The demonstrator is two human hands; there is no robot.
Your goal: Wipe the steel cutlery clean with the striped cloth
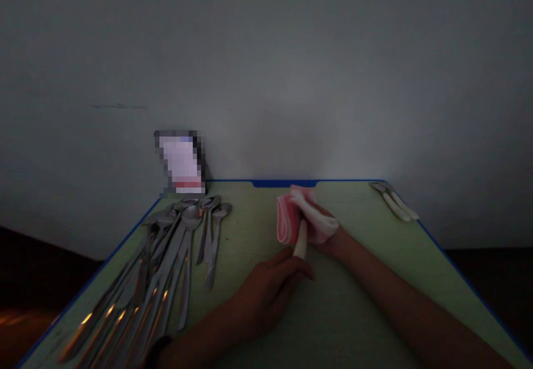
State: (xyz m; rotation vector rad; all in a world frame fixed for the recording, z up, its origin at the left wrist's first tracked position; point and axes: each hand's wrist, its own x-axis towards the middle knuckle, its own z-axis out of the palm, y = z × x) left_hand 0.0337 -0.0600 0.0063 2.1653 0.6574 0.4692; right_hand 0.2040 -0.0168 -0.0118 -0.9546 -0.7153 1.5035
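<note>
Left hand point(270, 291) pinches a white handle point(300, 242) near the middle of the table point(375, 258). Right hand point(333, 237) clutches a pink cloth point(289, 219) wrapped round the handle's far end. Spoons point(166, 263) lie along the left edge; two white-handled utensils point(395, 200) rest at the far right corner.

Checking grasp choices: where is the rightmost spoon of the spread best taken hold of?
Probably the handle's near end, from the right: the spoon lies flat, bowl toward the wall, bare table on its right, other spoons close on its left.
</note>
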